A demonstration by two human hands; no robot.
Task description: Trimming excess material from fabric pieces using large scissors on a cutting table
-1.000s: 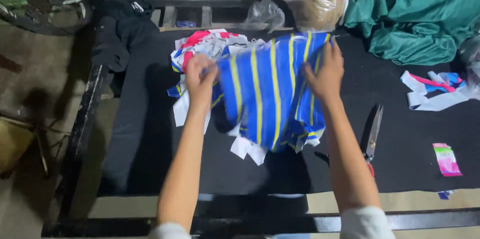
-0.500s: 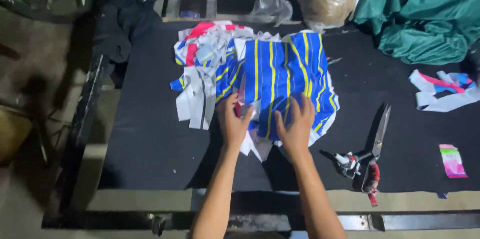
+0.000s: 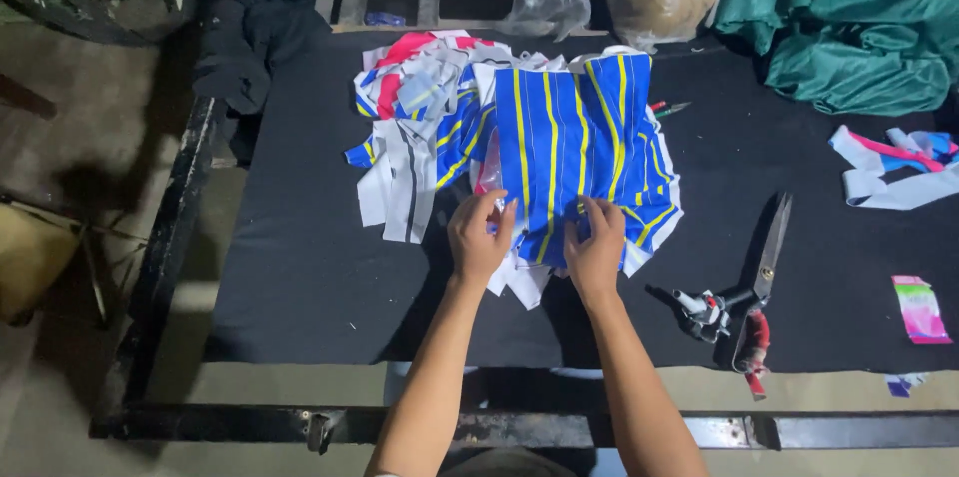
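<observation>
Both hands sit at the near edge of a blue cloth with yellow stripes (image 3: 574, 152), spread flat on top of a heap of cut scraps (image 3: 420, 137) on the black table (image 3: 300, 277). The left hand (image 3: 479, 242) and right hand (image 3: 597, 247) curl their fingers on that lower edge — pinching it, by the look, to keep the piece squared over the pile. Scissors (image 3: 744, 282) lie just to the right, within reach.

Both forearms are bare to the elbow, and the hands (image 3: 537, 242) wear no gloves or rings.
</observation>
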